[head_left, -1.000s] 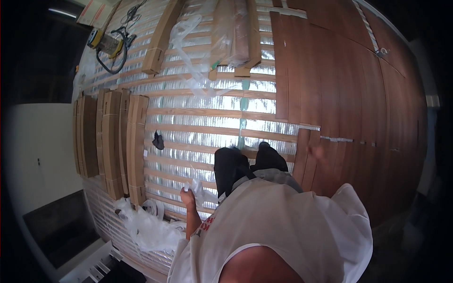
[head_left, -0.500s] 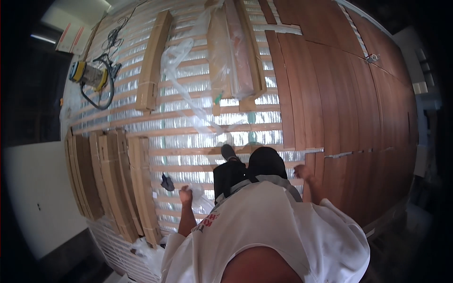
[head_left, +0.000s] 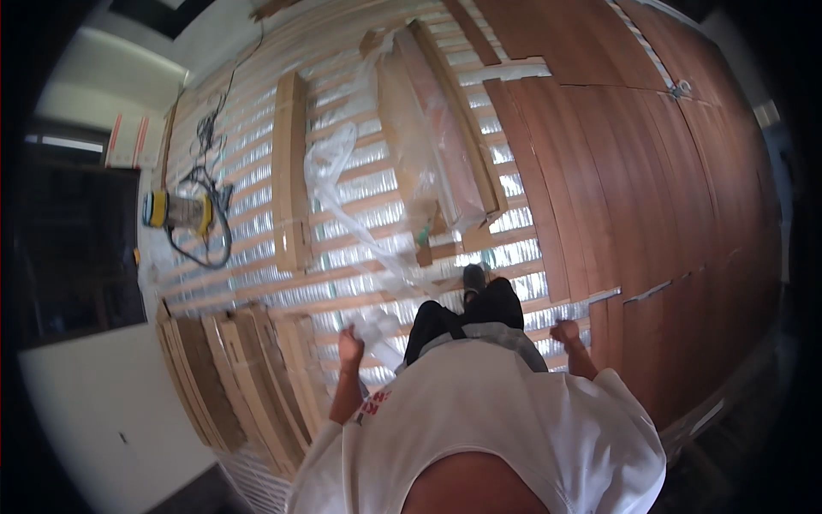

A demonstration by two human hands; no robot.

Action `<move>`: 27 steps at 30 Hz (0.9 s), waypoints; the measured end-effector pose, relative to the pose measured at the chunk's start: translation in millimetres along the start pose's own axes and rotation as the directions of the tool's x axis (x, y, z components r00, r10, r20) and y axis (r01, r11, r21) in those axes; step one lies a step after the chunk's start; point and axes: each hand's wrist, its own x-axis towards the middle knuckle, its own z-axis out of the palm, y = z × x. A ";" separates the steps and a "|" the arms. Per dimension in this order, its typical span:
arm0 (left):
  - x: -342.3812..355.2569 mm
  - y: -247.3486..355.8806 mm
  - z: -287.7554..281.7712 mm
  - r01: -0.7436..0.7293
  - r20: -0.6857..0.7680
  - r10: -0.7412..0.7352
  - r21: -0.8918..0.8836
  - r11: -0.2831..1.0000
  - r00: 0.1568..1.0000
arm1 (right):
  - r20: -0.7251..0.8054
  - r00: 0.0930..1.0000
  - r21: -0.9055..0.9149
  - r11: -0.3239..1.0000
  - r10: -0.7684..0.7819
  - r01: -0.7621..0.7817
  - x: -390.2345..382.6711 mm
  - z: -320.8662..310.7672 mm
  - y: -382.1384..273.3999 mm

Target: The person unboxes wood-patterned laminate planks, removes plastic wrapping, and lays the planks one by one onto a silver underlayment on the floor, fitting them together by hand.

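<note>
My left hand (head_left: 351, 344) is closed at the edge of a crumpled clear plastic sheet (head_left: 381, 325), which trails beside my left leg. The fingers appear to grip it, though the exact hold is small in view. On my other side, my right hand (head_left: 565, 331) hangs with curled fingers, near the edge of the laid reddish-brown floorboards (head_left: 634, 171); nothing shows in it. Between my hands, my dark shoe (head_left: 473, 278) steps over wooden battens with silvery foil (head_left: 347, 295) between them.
Long cardboard boxes (head_left: 248, 351) lie at the near left, with another long box (head_left: 289, 171) farther off. An opened carton (head_left: 458, 128) with plastic lies ahead. A yellow vacuum cleaner (head_left: 184, 212) with hose stands at left. Loose plastic film (head_left: 334, 171) stretches across the battens.
The floor and boxes have shifted downward and to the right in view as I move forward. The plastic has moved along with my left hand. A dark bundle near that hand no longer shows.
</note>
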 end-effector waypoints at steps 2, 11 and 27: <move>2.3 -2.9 -9.6 0.052 -0.016 -0.051 0.040 0.998 0.999 | -0.137 0.931 0.517 0.826 0.338 -0.224 59.1 -17.3 -80.5; 93.4 -70.9 -58.9 0.375 0.072 -0.377 0.043 0.926 0.923 | -0.319 0.872 0.738 0.675 0.372 -0.018 151.1 -47.6 -285.1; 401.1 -276.3 -254.9 0.004 0.277 -0.030 0.092 0.996 0.960 | -0.036 0.999 0.456 0.890 0.008 0.009 174.1 310.6 -379.3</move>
